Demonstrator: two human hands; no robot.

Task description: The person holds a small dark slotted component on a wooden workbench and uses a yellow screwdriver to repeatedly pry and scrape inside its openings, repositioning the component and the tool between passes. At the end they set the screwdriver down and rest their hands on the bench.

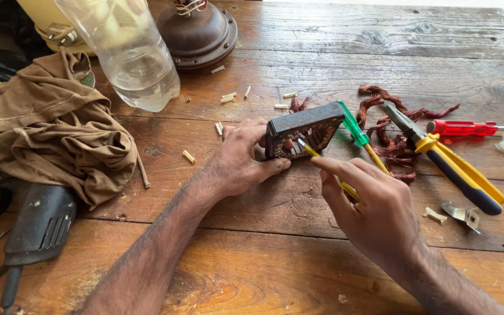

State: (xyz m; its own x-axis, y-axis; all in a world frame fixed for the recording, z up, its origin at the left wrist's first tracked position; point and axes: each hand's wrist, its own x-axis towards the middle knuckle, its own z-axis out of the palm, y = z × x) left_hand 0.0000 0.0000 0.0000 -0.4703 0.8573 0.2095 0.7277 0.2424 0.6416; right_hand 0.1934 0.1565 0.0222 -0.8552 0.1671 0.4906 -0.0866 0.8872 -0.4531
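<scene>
My left hand (237,160) grips a dark, square metal motor core (301,129) standing on edge on the wooden table (275,256). Copper wire shows in its slots. My right hand (374,207) holds a thin yellow-handled tool (316,153) whose tip pokes into the core's near face. A green-and-yellow screwdriver (358,133) leans just behind the core, touching neither hand.
Pulled copper windings (395,125), yellow-handled pliers (450,163) and a red screwdriver (468,127) lie to the right. A clear plastic bottle (126,52) and a brown round motor housing (196,32) stand behind. Brown cloth (48,125) and a black power tool (39,224) sit left.
</scene>
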